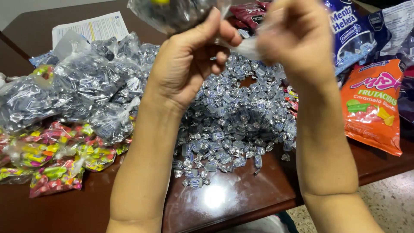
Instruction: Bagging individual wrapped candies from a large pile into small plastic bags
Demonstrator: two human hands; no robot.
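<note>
My left hand [189,56] is raised over the table and grips the neck of a clear plastic bag [177,13] filled with silver-wrapped candies. My right hand [297,36] is level with it, blurred, and pinches the twisted end of the same bag [246,47] between its fingers. Below both hands lies a wide heap of loose silver candies [237,121] on the dark brown table [233,194].
Several tied clear bags of silver candies [90,82] and of coloured candies [51,168] are piled at the left. An orange candy pack [375,103] and a blue one [353,30] lie at the right, dark red packs [250,13] behind. A printed sheet [90,28] lies far left.
</note>
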